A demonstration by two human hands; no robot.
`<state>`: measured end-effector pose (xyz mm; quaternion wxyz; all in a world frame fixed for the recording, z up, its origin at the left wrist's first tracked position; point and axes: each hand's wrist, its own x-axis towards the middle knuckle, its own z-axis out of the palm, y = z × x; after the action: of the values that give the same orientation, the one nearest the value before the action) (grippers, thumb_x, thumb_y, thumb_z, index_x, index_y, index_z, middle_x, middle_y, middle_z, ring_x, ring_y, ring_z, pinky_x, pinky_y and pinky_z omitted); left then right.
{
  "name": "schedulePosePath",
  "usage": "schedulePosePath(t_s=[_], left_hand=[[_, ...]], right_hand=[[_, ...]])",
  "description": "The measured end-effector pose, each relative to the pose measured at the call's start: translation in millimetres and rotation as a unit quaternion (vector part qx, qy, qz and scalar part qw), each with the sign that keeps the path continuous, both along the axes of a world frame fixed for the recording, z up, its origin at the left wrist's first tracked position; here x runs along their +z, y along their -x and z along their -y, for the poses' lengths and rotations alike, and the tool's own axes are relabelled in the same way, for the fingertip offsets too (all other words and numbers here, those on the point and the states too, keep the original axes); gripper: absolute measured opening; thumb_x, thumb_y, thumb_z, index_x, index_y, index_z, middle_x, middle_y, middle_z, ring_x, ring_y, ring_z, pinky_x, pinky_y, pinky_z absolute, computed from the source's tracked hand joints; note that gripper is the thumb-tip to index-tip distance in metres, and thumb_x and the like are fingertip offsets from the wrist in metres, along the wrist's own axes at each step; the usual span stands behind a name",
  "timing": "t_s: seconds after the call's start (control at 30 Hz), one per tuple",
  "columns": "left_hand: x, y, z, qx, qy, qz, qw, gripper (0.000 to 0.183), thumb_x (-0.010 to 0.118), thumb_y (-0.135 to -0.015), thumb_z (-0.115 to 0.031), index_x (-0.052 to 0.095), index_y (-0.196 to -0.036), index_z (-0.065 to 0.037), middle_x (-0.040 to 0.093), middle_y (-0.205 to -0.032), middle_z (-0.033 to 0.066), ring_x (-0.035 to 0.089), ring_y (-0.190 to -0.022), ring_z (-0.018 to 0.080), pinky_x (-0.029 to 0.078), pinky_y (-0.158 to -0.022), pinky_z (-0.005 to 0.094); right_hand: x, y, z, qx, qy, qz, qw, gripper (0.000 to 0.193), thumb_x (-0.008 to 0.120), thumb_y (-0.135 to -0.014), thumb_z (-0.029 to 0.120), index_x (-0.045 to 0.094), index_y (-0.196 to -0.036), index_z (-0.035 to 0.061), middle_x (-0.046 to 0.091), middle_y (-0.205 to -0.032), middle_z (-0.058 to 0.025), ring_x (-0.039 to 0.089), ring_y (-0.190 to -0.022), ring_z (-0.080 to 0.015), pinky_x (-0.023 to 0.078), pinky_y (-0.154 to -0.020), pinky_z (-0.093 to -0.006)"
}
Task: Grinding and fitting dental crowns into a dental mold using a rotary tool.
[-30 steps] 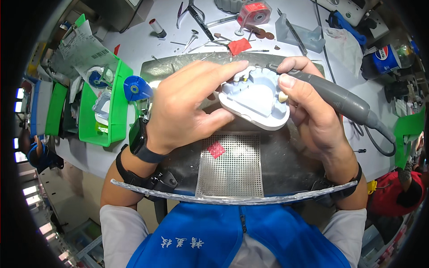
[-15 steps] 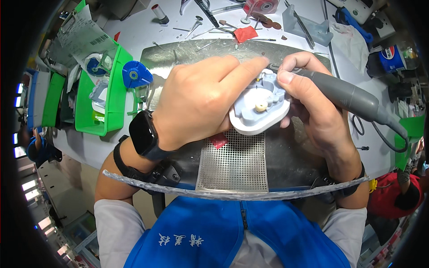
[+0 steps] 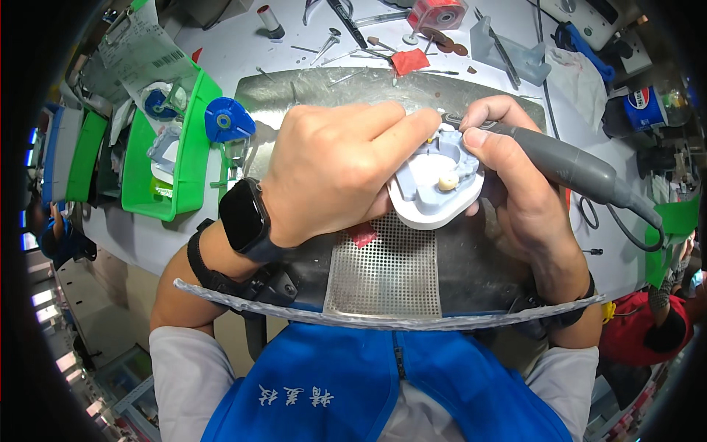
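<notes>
A grey and white dental model (image 3: 423,199) is held up over the bench, with a cream-coloured tooth (image 3: 447,182) standing on its near side. My left hand (image 3: 342,162) is closed on the model's left and far side; its fingertips meet a small yellowish spot at the far end, and the thumb is mostly hidden. My right hand (image 3: 519,158) grips a dark grey rotary handpiece (image 3: 567,158), its thumb against the model's right edge and other fingertips under it. The handpiece tip is hidden behind the fingers and model.
Beneath my hands lies a metal work plate with a perforated grille (image 3: 383,276). A green bin (image 3: 188,188) and blue round dispenser (image 3: 229,120) stand left. Burs, discs, a red scrap (image 3: 409,62) and a grey stand (image 3: 501,55) lie beyond. A cola bottle (image 3: 641,110) is far right.
The dental model has shifted slightly right and nearer to me, tilting a little, with both hands moving along. My grips look the same.
</notes>
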<state>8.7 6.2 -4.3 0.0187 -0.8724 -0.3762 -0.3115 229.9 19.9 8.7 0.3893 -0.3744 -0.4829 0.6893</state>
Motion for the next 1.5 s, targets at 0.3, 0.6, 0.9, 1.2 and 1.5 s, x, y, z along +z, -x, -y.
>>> schedulePosePath(t_s=[0.3,0.6,0.9,1.2,1.5], left_hand=[[-4.2,-2.7,-1.5,0.023,0.032,0.098,0.994,0.058,0.092,-0.066,-0.015,0.072,-0.120,-0.009,0.070,-0.085,0.0063,0.066,-0.066,0.0177,0.051,-0.058,0.0289],[1.0,-4.4,1.9,0.009,0.040,0.140,0.989,0.052,0.090,-0.066,-0.009,0.073,-0.115,-0.008,0.069,-0.085,0.0048,0.062,-0.063,0.0149,0.048,-0.056,0.0270],[6.2,12.5,-5.9,-0.072,0.353,0.265,0.894,0.051,0.062,-0.088,0.000,0.063,-0.138,-0.003,0.068,-0.119,0.0063,0.063,-0.098,0.0111,0.053,-0.075,0.0255],[-0.2,10.0,-4.1,-0.087,0.382,0.357,0.848,0.040,0.060,-0.104,-0.020,0.063,-0.137,0.002,0.066,-0.124,0.0118,0.063,-0.078,0.0085,0.049,-0.064,0.0207],[3.0,10.0,-2.5,-0.124,0.416,0.399,0.808,0.036,0.065,-0.104,-0.020,0.066,-0.135,-0.001,0.063,-0.110,0.0050,0.062,-0.087,0.0085,0.050,-0.074,0.0228]], right_hand=[[-0.4,-2.7,-3.7,-0.001,0.014,-0.017,1.000,0.021,0.064,-0.097,0.016,0.060,-0.112,0.0012,0.068,-0.084,-0.0068,0.064,-0.066,-0.0105,0.051,-0.053,-0.0242],[-4.7,-4.7,-6.4,-0.009,-0.013,-0.008,1.000,0.026,0.064,-0.097,0.018,0.059,-0.114,-0.0003,0.067,-0.082,-0.0079,0.063,-0.060,-0.0116,0.051,-0.050,-0.0243],[-5.9,-9.5,-13.8,-0.029,-0.085,0.067,0.994,0.022,0.063,-0.099,0.011,0.058,-0.118,0.0012,0.066,-0.078,-0.0050,0.062,-0.060,-0.0094,0.048,-0.050,-0.0225],[-9.7,-12.6,-15.7,-0.008,-0.001,-0.024,1.000,0.027,0.060,-0.100,0.008,0.052,-0.124,0.0036,0.068,-0.102,-0.0081,0.068,-0.083,-0.0112,0.054,-0.067,-0.0222],[-11.0,-11.6,-14.3,-0.016,-0.003,-0.065,0.998,0.034,0.065,-0.097,0.011,0.050,-0.126,0.0004,0.068,-0.085,-0.0110,0.067,-0.059,-0.0157,0.053,-0.044,-0.0259]])
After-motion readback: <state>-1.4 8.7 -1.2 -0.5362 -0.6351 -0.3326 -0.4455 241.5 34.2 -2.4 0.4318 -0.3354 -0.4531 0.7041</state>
